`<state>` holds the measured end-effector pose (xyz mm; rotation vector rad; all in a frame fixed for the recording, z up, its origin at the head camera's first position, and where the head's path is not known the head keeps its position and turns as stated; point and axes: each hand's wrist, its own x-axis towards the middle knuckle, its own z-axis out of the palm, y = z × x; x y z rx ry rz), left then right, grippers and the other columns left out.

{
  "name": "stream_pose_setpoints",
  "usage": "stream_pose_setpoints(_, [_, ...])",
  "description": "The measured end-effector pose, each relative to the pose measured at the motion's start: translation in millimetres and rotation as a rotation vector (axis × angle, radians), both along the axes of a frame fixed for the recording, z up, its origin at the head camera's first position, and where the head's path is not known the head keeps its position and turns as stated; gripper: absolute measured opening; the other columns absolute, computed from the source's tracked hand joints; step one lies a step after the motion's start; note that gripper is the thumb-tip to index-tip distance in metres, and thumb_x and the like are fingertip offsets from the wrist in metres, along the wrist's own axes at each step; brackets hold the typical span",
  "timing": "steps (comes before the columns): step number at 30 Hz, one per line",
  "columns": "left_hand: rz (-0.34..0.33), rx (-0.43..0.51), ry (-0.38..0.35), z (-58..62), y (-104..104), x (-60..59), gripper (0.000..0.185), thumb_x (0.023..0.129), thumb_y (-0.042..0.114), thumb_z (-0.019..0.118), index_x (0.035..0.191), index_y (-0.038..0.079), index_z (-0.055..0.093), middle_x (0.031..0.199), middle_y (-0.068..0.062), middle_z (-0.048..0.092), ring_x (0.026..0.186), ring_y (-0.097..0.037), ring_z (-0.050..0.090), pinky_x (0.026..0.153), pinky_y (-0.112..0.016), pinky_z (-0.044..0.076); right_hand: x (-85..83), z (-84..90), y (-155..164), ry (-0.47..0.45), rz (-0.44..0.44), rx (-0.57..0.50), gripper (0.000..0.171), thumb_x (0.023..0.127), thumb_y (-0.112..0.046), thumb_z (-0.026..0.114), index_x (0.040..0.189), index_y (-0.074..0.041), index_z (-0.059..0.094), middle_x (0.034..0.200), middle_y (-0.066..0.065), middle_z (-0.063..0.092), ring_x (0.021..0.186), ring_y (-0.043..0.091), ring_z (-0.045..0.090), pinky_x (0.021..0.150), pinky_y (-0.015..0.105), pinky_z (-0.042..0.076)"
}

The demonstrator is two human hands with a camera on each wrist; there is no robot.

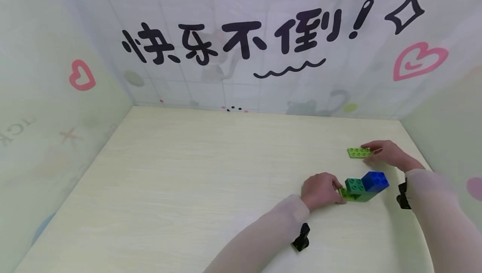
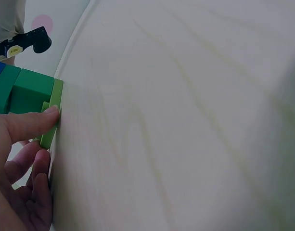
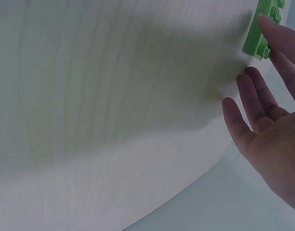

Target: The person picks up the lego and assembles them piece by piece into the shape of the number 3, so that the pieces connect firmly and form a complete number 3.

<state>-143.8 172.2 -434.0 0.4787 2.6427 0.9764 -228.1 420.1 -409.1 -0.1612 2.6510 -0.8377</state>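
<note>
On the right side of the table, my left hand pinches the light green base plate of a small block assembly between thumb and fingers. A green brick and a taller dark blue brick stand on that assembly. Farther back, my right hand has its thumb and index finger around the right end of a loose light green brick with studs on top. Its other fingers are spread loosely below the brick in the right wrist view.
The pale wooden table is bounded by a printed cloth backdrop at the back and cloth walls at both sides. The right wall stands close to my right arm. Black camera mounts sit on both wrists.
</note>
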Motion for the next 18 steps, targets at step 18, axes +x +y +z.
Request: stream_pose_setpoints(18, [-0.007,0.001,0.02,-1.9,-1.0,1.6,0.025,0.065,0.034,0.082,0.087,0.03,0.071,0.074,0.023,0.056,0.063,0.005,0.046,0.055,-0.017,0.035,2.8,-7.1,-2.7,0.013,-0.061,0.031,0.06,0.083,-0.028,0.067,0.128,0.006,0.047,0.118,0.032,0.044,0.1,0.043,0.045,0.082,0.055,0.038])
